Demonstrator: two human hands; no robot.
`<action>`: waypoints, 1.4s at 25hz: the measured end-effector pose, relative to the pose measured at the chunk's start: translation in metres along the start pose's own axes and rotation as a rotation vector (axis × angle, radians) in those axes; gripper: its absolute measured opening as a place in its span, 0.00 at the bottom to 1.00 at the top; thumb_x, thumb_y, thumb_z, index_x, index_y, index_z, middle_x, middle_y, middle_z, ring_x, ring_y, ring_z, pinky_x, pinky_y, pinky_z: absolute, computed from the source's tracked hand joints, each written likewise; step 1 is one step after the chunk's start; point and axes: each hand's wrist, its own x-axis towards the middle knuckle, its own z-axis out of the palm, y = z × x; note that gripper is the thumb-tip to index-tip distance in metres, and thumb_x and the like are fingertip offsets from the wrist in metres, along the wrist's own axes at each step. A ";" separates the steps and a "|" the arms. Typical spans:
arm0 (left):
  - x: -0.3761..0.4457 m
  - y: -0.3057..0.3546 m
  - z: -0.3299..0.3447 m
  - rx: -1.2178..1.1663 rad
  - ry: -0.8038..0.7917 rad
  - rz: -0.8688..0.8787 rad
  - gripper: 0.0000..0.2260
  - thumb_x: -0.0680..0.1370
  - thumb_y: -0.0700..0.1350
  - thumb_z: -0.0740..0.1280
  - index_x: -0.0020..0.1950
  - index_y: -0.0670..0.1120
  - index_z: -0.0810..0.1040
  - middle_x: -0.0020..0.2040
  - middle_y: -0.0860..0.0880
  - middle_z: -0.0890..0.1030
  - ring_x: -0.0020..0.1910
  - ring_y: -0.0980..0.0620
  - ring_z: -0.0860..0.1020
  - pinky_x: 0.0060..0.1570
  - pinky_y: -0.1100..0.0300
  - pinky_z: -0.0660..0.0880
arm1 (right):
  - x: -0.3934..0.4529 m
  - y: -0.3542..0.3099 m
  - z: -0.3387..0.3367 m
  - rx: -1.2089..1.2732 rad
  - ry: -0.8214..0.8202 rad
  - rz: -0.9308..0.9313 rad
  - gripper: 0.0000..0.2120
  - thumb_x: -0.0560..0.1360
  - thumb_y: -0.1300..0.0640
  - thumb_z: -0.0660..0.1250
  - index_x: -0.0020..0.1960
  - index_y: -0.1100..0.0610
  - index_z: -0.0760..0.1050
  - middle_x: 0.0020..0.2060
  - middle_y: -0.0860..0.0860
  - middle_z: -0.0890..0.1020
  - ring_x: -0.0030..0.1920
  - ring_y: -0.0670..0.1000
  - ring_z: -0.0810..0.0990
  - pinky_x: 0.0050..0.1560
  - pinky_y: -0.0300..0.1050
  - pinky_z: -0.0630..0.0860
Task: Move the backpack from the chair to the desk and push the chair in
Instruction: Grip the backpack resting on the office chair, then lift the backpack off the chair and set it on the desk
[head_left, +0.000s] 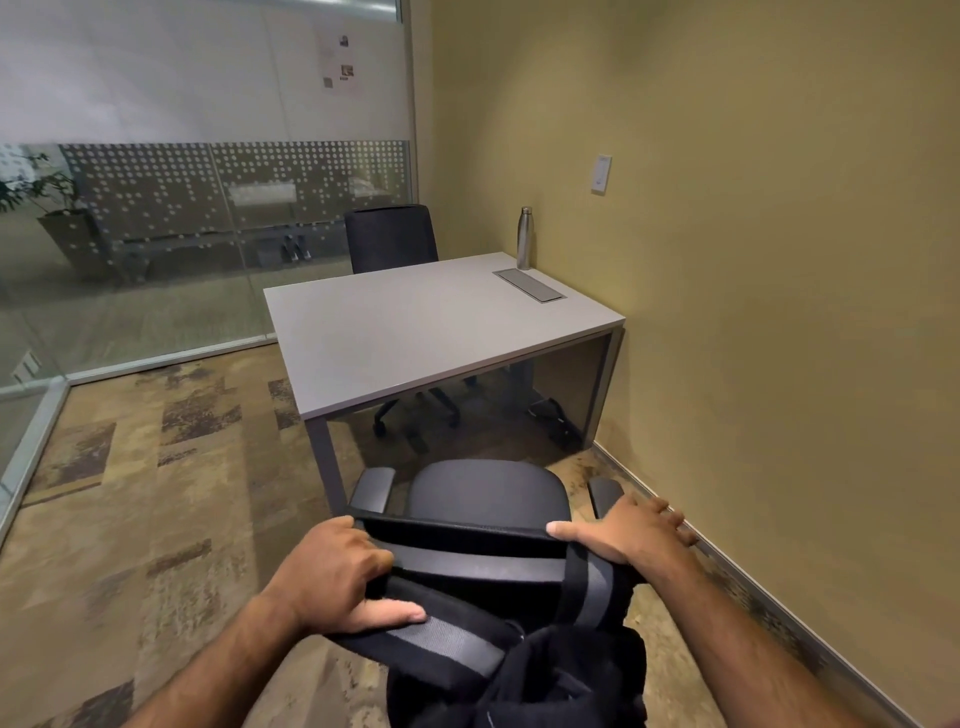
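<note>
A black backpack (545, 680) hangs behind the backrest (467, 532) of a black office chair (483, 493). Its two grey-and-black straps are looped over the backrest's top. My left hand (337, 577) is closed around the left strap (441, 636), thumb lying along it. My right hand (623, 535) lies over the backrest's right corner. The right strap (589, 587) runs out from under its palm, thumb hooked on the top edge, fingers spread. The chair stands a short way out from the grey desk (415, 327), seat facing it.
A steel bottle (525, 238) and a grey cable hatch (530, 285) are at the desk's far right. A second black chair (392, 236) is tucked in on the far side. The yellow wall (779, 312) runs close on the right, with glass partitions on the left.
</note>
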 end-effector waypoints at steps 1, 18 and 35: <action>0.003 0.003 -0.001 -0.014 -0.015 0.016 0.32 0.73 0.76 0.61 0.26 0.49 0.71 0.22 0.51 0.72 0.22 0.49 0.70 0.30 0.58 0.66 | 0.001 0.001 -0.001 0.007 -0.008 0.000 0.67 0.53 0.15 0.65 0.79 0.57 0.61 0.79 0.63 0.63 0.76 0.68 0.65 0.74 0.65 0.65; 0.121 0.108 -0.005 -0.329 -0.184 0.385 0.33 0.74 0.74 0.59 0.30 0.45 0.64 0.24 0.43 0.71 0.27 0.39 0.67 0.34 0.45 0.73 | 0.016 0.066 -0.019 0.681 0.039 0.011 0.13 0.62 0.48 0.77 0.38 0.57 0.81 0.36 0.53 0.85 0.36 0.52 0.84 0.31 0.42 0.75; 0.182 0.194 0.001 -0.484 -0.268 0.645 0.21 0.81 0.63 0.63 0.35 0.51 0.65 0.29 0.47 0.70 0.30 0.42 0.67 0.36 0.52 0.61 | 0.032 0.141 -0.053 1.028 -0.097 0.124 0.06 0.71 0.64 0.78 0.41 0.65 0.82 0.26 0.56 0.85 0.22 0.53 0.82 0.24 0.38 0.75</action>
